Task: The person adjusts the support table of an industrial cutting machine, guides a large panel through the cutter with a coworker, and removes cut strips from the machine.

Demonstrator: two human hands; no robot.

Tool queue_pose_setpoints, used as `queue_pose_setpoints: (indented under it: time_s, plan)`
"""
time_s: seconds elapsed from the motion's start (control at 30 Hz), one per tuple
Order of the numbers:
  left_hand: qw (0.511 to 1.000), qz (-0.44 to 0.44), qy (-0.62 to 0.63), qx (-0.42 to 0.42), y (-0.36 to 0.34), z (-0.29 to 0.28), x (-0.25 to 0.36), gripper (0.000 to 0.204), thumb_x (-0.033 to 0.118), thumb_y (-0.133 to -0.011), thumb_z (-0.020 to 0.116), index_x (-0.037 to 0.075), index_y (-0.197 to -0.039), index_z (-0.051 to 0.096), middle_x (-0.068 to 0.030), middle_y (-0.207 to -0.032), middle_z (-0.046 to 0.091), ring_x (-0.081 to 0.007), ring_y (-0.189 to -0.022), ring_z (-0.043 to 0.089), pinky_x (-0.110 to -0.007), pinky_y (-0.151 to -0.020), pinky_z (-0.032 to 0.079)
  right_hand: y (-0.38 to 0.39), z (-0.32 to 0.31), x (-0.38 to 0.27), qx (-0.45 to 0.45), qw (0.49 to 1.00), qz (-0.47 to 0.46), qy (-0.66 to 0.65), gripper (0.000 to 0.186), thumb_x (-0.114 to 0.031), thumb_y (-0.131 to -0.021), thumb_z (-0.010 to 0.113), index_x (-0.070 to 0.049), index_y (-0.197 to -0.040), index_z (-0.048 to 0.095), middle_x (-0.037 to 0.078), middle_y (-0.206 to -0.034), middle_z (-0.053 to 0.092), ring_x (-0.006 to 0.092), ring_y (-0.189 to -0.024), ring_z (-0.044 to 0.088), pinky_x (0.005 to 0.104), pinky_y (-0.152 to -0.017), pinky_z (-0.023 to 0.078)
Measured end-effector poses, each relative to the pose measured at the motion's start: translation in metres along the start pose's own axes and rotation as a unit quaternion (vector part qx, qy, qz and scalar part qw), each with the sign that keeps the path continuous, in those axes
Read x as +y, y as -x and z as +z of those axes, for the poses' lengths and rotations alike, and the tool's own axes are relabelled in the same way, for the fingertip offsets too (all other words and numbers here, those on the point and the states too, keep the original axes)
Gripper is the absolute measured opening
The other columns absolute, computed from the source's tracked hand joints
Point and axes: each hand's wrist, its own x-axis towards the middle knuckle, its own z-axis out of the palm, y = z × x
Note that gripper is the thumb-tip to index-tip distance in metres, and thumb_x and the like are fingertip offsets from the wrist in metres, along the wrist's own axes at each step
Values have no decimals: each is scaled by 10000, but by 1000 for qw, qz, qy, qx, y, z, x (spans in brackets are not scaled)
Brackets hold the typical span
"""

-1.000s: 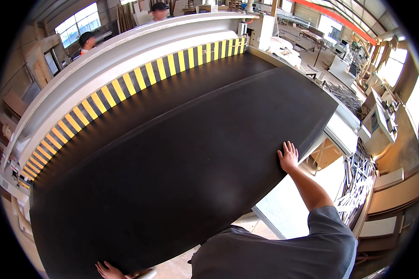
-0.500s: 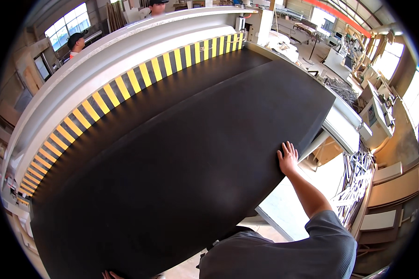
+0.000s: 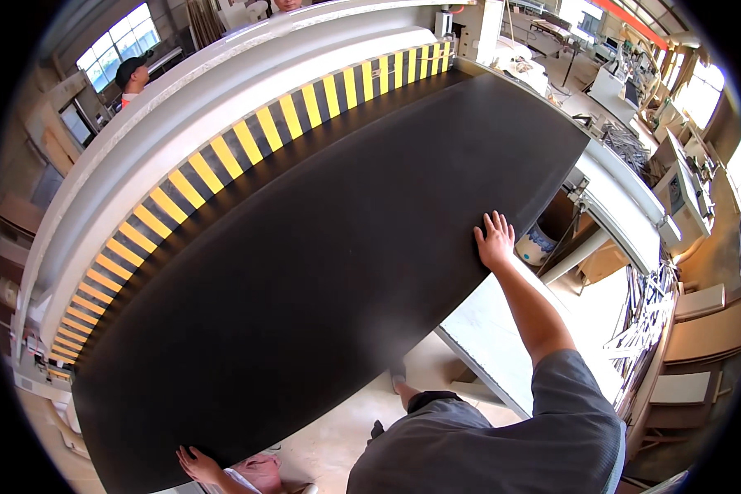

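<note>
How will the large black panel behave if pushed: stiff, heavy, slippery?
Probably stiff: the large black panel shows no creases, though lens bend could hide slight sag. Likely heavy overall and awkward to turn, given how far it runs along the yellow-and-black bar; its thickness is unclear. Possibly slippery under the flat right hand: its face looks smooth.

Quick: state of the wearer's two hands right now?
Left hand: not in view; what looks like another person's hand shows at lower left.
Right hand: open, resting on the black panel.
</note>
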Motion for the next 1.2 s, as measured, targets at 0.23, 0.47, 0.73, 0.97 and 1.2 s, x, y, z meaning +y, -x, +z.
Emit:
queue_pose_setpoints:
  time_s: [0.23,0.47,0.73,0.97,1.2]
  plan:
    - [998,28,-47,-28,-53,15,28,490,431,-1077,464,178,-1467,618,-35,-1549,563,-286,-1423,508,-437,-1202,370,-46,5,-58,-21,1000,-11,13,634,-478,-1054,482,-111,-1571,459,128,-1693,338,308,-1587,247,495,-1293,169]
    - [993,2,-94,-66,-69,29,69,531,479,-1090,416,214,-1531,546,3,-1615,484,-250,-1465,464,-431,-1199,359,-73,22,-81,-26,999,-16,12,664,-475,-1034,515,-103,-1580,445,128,-1696,332,307,-1587,247,497,-1295,168]
    - [991,-31,-116,-58,-78,32,85,526,489,-1088,425,228,-1528,551,15,-1605,498,-247,-1460,472,-428,-1196,359,-101,36,-103,-13,999,-36,-4,646,-466,-1034,521,-103,-1565,464,131,-1688,347,314,-1582,258,502,-1290,177]
    - [993,-35,-101,-54,-81,35,97,519,487,-1080,443,229,-1511,572,17,-1592,515,-239,-1448,486,-421,-1197,362,-117,37,-113,-37,999,-30,6,644,-477,-1053,490,-129,-1593,434,112,-1708,315,296,-1596,226,483,-1301,153]
    - [996,-37,-79,-36,-90,45,95,513,472,-1067,469,201,-1479,607,-3,-1573,540,-247,-1435,503,-412,-1196,367,-127,43,-123,-30,999,-33,4,645,-479,-1051,494,-129,-1590,439,110,-1705,321,293,-1594,233,479,-1301,155]
